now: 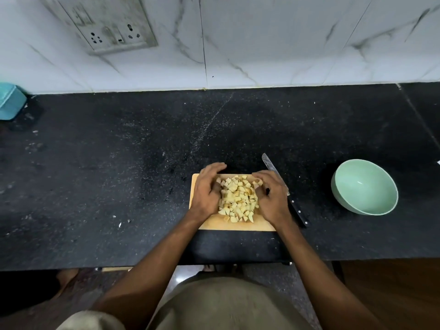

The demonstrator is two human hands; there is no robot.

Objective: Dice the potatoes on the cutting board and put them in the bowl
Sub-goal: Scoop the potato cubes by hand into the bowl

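Both grips are cupped: the left hand [206,195] and right hand [271,196] press loosely curved fingers against either side of the diced potatoes [238,198], heaped between them on the cutting board [234,225]. Their palms hide the pile's edges. Just right of the right hand lies a knife [296,209], partly covered. Farther right on the surface [119,175] sits the bowl [364,186].

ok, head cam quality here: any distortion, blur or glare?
Head view: wide-angle bend, the wall tiles and socket plate lean and smear toward the edges; potato dice on the cutting board sharp; soft sheen inside the bowl, no hard glare.
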